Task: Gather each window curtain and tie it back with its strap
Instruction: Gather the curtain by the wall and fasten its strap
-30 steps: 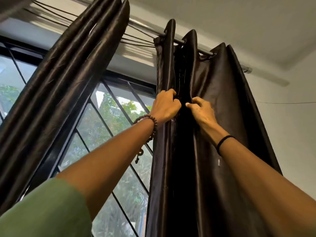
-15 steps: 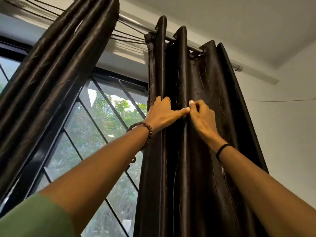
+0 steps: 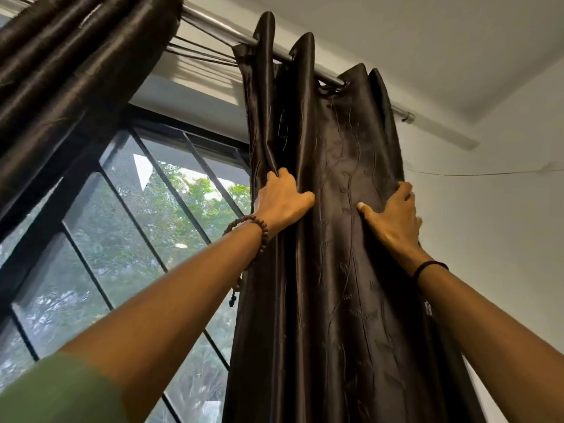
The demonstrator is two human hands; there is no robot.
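the step in hand seems to be the gathering of the dark curtain (image 3: pixel 335 239), which hangs from the rod (image 3: pixel 213 21) at the wall end of the window. the left hand (image 3: pixel 282 198) grips a fold near the window-side edge, its fingers curled into the cloth. the right hand (image 3: pixel 393 218) holds the outer edge, fingers wrapped behind it and thumb flat on the front. next, i think, both hands must press the folds together and then find the strap, which is not visible here.
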